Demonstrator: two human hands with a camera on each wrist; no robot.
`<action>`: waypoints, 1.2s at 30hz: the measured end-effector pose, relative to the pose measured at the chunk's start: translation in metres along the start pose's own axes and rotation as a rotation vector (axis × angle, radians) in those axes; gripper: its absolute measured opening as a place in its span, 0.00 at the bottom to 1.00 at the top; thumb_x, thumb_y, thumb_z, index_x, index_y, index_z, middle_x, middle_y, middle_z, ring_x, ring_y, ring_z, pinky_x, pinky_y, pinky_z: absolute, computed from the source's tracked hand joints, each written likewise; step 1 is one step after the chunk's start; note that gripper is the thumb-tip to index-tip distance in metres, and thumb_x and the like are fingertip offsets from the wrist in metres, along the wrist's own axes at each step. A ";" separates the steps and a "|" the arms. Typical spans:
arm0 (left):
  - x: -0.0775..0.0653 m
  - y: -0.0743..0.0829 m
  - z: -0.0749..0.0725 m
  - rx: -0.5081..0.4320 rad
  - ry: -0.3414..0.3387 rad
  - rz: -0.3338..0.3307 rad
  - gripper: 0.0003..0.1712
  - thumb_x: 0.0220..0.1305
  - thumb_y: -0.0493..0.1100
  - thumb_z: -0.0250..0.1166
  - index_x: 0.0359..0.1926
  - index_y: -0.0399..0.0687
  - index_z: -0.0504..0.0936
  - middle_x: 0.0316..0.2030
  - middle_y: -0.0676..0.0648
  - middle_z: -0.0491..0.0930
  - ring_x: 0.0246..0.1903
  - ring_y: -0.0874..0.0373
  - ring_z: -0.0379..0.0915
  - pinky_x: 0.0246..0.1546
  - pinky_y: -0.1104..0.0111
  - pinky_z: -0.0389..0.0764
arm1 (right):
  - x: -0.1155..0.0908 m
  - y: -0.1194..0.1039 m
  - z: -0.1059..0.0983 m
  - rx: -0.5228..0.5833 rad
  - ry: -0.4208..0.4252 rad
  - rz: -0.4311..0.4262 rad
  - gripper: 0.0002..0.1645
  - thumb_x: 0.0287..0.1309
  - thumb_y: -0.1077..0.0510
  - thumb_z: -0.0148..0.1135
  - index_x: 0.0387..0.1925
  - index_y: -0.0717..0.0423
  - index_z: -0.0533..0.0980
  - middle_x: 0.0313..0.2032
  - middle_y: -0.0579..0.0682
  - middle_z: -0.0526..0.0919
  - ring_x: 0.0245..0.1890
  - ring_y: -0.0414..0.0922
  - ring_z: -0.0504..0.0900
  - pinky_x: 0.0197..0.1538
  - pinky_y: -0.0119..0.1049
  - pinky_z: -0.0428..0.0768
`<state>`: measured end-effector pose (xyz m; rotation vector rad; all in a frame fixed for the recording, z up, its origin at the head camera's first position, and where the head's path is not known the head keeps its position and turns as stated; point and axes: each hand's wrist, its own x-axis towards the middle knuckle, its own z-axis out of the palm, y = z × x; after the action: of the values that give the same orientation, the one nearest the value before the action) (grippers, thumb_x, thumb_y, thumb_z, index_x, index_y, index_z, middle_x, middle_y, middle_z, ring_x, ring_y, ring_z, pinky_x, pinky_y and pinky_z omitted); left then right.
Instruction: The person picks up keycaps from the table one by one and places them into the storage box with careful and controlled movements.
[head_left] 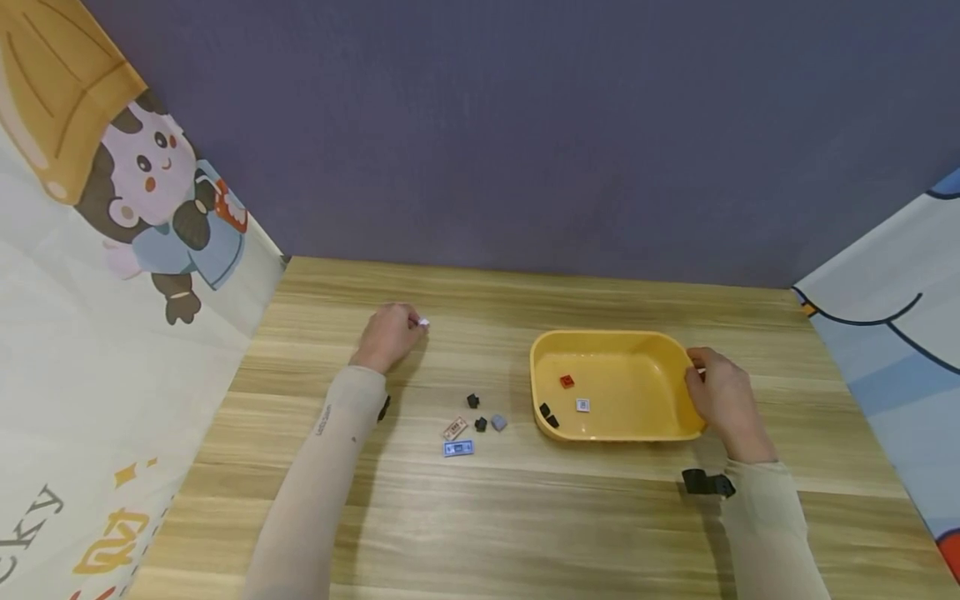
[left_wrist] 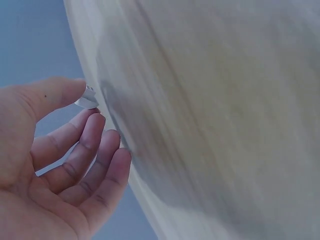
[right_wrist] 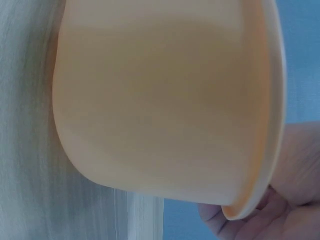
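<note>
My left hand (head_left: 389,337) is over the far left part of the table, pinching a small white piece (head_left: 423,322) between thumb and fingertips. In the left wrist view the same white piece (left_wrist: 88,99) shows at the thumb tip, with the other fingers curved loosely below it. My right hand (head_left: 722,398) grips the right rim of a yellow plastic bin (head_left: 622,335), fingers over the edge. Inside the bin lie a red square piece (head_left: 567,381), a white square tile (head_left: 582,405) and black pieces (head_left: 552,421) by its left wall.
Between the left forearm and the bin lie black pieces (head_left: 473,401), a grey piece (head_left: 498,422), a tan printed tile (head_left: 454,429) and a blue printed tile (head_left: 458,448). The wooden table (head_left: 525,525) meets a dark wall (head_left: 525,142) at the back.
</note>
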<state>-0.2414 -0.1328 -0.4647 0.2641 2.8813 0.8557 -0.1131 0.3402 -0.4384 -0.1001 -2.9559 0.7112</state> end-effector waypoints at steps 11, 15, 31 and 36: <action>-0.005 0.045 -0.009 -0.006 0.051 0.116 0.15 0.68 0.45 0.66 0.49 0.40 0.85 0.47 0.41 0.82 0.39 0.51 0.78 0.43 0.59 0.81 | 0.000 0.000 0.002 0.000 0.013 -0.012 0.19 0.68 0.67 0.51 0.55 0.78 0.71 0.44 0.75 0.79 0.40 0.65 0.80 0.41 0.60 0.80; -0.007 0.065 -0.012 0.036 0.083 0.190 0.15 0.67 0.45 0.67 0.50 0.40 0.85 0.47 0.42 0.83 0.42 0.51 0.78 0.46 0.60 0.80 | 0.000 -0.002 0.002 0.004 0.006 -0.008 0.20 0.68 0.66 0.50 0.56 0.78 0.70 0.45 0.75 0.78 0.40 0.66 0.80 0.40 0.60 0.80; -0.019 0.152 0.010 0.096 0.031 0.427 0.14 0.67 0.45 0.68 0.50 0.44 0.85 0.46 0.47 0.82 0.41 0.57 0.78 0.37 0.72 0.81 | 0.000 -0.004 0.001 0.003 0.021 -0.015 0.20 0.68 0.67 0.51 0.56 0.78 0.71 0.45 0.75 0.79 0.40 0.66 0.80 0.40 0.60 0.80; -0.019 0.183 0.029 0.136 -0.013 0.517 0.14 0.70 0.49 0.65 0.50 0.48 0.85 0.46 0.51 0.82 0.40 0.61 0.76 0.34 0.75 0.77 | -0.001 -0.004 0.001 -0.004 0.026 -0.014 0.20 0.68 0.67 0.51 0.56 0.78 0.71 0.45 0.75 0.78 0.40 0.66 0.80 0.39 0.60 0.80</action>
<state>-0.1935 0.0302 -0.3870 1.0568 2.8988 0.7095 -0.1126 0.3362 -0.4377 -0.0882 -2.9304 0.6970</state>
